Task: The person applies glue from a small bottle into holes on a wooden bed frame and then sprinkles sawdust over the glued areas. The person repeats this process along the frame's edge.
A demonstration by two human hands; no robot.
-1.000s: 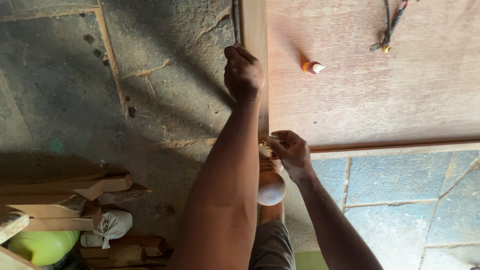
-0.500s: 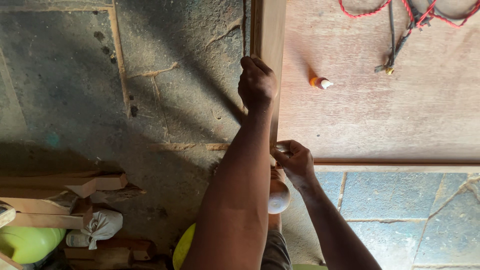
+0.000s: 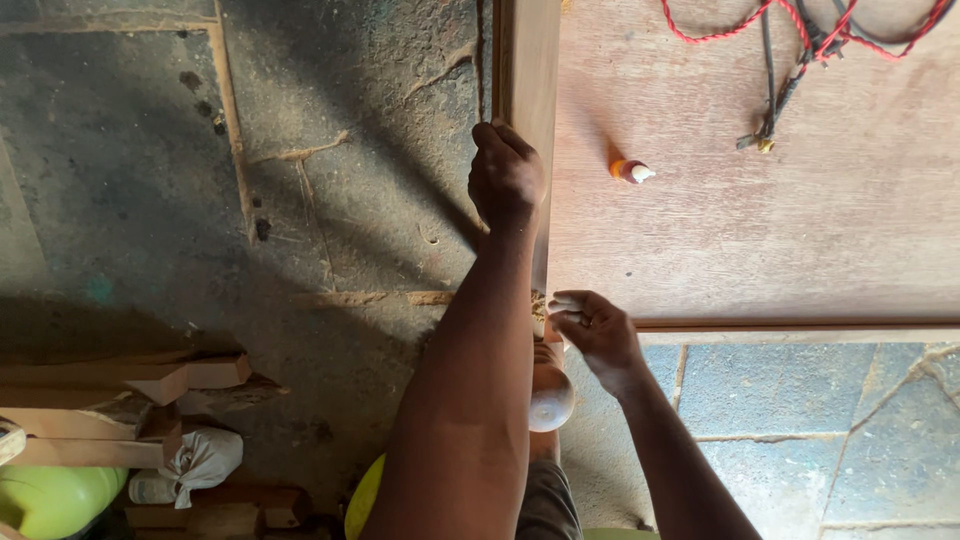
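Gripping the smooth wooden board's raised edge, the left hand clenches while the right hand pinches its corner.

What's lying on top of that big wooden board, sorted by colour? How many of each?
Orange and white small bottle: 1
Red cord: 1
Black cable: 1
Total: 3 on the wooden board
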